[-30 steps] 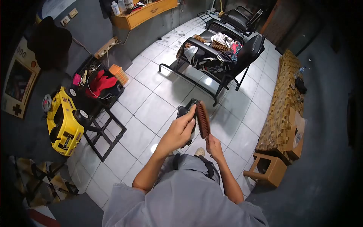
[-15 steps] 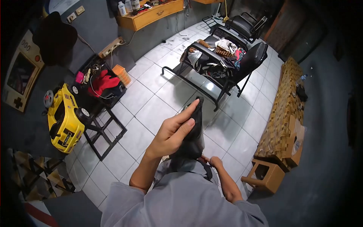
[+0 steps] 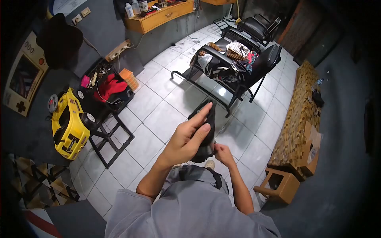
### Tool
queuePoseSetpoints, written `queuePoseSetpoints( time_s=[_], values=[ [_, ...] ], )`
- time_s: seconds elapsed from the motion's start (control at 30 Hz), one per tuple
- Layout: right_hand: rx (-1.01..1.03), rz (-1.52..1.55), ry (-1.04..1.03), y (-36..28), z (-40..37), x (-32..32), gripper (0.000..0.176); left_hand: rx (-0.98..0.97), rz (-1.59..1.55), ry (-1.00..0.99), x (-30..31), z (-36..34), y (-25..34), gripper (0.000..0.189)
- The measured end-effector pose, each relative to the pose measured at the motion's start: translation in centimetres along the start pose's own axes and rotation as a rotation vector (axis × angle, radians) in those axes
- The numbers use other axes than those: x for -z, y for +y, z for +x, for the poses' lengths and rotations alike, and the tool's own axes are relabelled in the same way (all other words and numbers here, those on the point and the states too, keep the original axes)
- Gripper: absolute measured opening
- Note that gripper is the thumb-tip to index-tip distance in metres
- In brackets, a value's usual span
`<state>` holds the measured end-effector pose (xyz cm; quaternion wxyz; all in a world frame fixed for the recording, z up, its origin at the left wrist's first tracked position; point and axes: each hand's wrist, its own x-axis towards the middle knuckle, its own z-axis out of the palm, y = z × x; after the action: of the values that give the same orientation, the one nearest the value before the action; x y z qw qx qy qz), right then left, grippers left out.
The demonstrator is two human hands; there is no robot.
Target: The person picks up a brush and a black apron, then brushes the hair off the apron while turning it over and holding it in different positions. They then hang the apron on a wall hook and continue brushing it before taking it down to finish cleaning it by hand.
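Two bare hands of one person are in view, the left hand (image 3: 186, 141) and the right hand (image 3: 223, 154), with one black shoe (image 3: 206, 119). There are two black chairs, the near chair (image 3: 262, 59) and the far chair (image 3: 256, 25). The room has also one yellow toy car (image 3: 69, 125), one wooden stool (image 3: 279, 184), one cardboard box (image 3: 311, 146), one long bench (image 3: 297, 107), one wooden shelf (image 3: 162, 16), one power strip (image 3: 119, 49) and one black rack (image 3: 107, 131).

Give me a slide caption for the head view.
Left hand grips a black shoe above white floor tiles; right hand touches its lower edge.
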<state>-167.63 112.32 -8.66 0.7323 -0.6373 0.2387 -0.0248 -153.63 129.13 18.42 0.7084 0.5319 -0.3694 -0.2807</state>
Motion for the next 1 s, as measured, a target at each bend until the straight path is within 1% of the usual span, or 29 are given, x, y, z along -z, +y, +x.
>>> queuePoseSetpoints(
  time_s=[0.07, 0.1, 0.13, 0.17, 0.2, 0.23, 0.3, 0.33, 0.37, 0.43, 0.5, 0.53, 0.63, 0.67, 0.7, 0.77, 0.8, 0.83, 0.87, 0.9, 1.0],
  values=[
    [-0.049, -0.429, 0.109, 9.0, 0.6, 3.0, 0.057, 0.009, -0.075, 0.017, -0.1, -0.4, 0.5, 0.048],
    [-0.201, -0.718, 0.064, 12.6, -0.1, 4.8, 0.060, 0.012, -0.113, 0.026, -0.1, -0.5, 0.8, 0.048],
    [-0.356, -1.007, 0.017, 15.4, -1.1, 6.4, 0.065, -0.026, -0.121, 0.059, -0.1, -0.6, 0.5, 0.048],
    [-0.483, -1.156, -0.077, 17.6, -2.4, 7.1, 0.073, -0.061, -0.127, 0.094, 0.0, -0.6, 0.5, 0.048],
    [-0.535, -1.201, -0.101, 16.7, -4.1, 6.7, 0.072, -0.045, -0.106, 0.088, 0.2, -0.6, 0.5, 0.048],
    [-0.479, -1.197, -0.030, 17.4, -5.0, 6.4, 0.071, -0.029, -0.085, 0.082, 0.4, -0.7, 0.5, 0.048],
    [-0.519, -0.841, 0.132, 17.3, -4.4, 6.2, 0.067, 0.001, -0.009, 0.039, 1.1, -1.1, -0.5, 0.048],
    [-0.400, -0.664, 0.204, 14.8, -4.2, 5.4, 0.062, 0.025, -0.004, 0.046, 1.0, -1.0, -0.7, 0.048],
    [-0.282, -0.484, 0.274, 10.0, -4.1, 3.7, 0.058, 0.051, 0.001, 0.050, 0.8, -0.9, -1.0, 0.048],
    [-0.085, 0.054, 0.130, 1.4, -4.0, 0.9, 0.052, 0.082, 0.060, 0.052, 0.7, -0.9, -1.7, 0.048],
    [0.100, 0.218, -0.013, -6.3, -5.9, -2.0, 0.052, 0.079, 0.162, 0.045, 0.6, -0.6, -2.6, 0.047],
    [0.196, 0.296, -0.084, -8.1, -6.2, -2.5, 0.052, 0.057, 0.170, 0.038, 0.5, -0.5, -2.7, 0.047],
    [0.211, 0.207, -0.098, -9.0, -5.3, -2.5, 0.060, 0.000, 0.160, 0.027, 0.4, -0.5, -2.1, 0.047],
    [0.178, 0.237, -0.089, -8.0, -4.5, -2.1, 0.055, -0.007, 0.130, 0.022, 0.4, -0.6, -1.5, 0.047],
    [0.079, 0.074, -0.019, -4.7, -3.2, -1.1, 0.055, -0.022, 0.095, 0.020, 0.5, -0.6, -0.9, 0.047],
    [-0.117, -0.256, 0.120, 4.4, -0.9, 1.9, 0.056, -0.054, 0.020, 0.014, 0.6, -0.7, 0.2, 0.047],
    [-0.174, -0.615, 0.205, 7.8, -1.0, 3.2, 0.055, -0.056, -0.015, 0.017, 0.6, -0.8, 0.2, 0.047],
    [-0.230, -0.974, 0.289, 9.8, -1.7, 4.3, 0.055, -0.058, -0.050, 0.020, 0.5, -0.9, 0.3, 0.047],
    [-0.383, -1.063, 0.250, 10.1, -2.9, 5.0, 0.057, -0.047, -0.079, 0.029, 0.4, -0.9, 0.1, 0.047],
    [-0.537, -1.145, 0.209, 10.3, -3.7, 5.2, 0.060, -0.035, -0.105, 0.037, 0.5, -0.9, -0.1, 0.047],
    [-0.362, -0.905, 0.298, 11.1, -4.1, 5.0, 0.059, 0.063, 0.057, -0.073, 1.0, -1.3, -0.9, 0.046]
  ],
)
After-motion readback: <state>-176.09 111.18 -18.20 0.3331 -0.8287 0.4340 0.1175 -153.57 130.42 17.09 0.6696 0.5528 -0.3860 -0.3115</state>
